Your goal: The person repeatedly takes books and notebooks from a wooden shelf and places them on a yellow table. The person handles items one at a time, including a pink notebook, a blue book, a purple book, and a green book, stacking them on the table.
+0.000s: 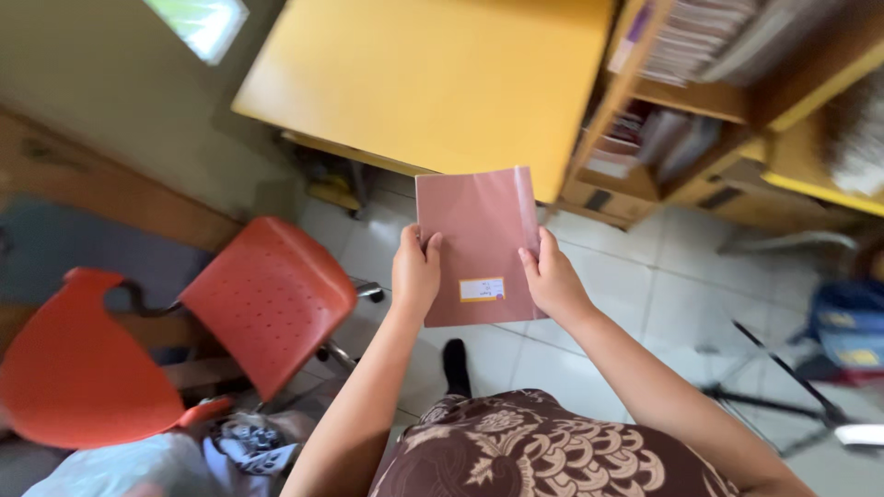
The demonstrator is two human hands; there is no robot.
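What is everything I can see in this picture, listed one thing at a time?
notebook: one, reddish brown in a clear cover with a small label, held up over the floor
table: one, yellow, top centre
chair: one, orange-red, left
shelves: one unit, yellow wood, stacked with books and papers, top right
floor: pale tiles, below
blue bag: one, far right
patterned garment: one, brown with cream print, bottom centre
left hand: grips the notebook's left edge
right hand: grips the notebook's right edge

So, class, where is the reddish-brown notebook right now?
In the head view the notebook sits centre frame, held between the left hand and right hand, in front of the yellow table.
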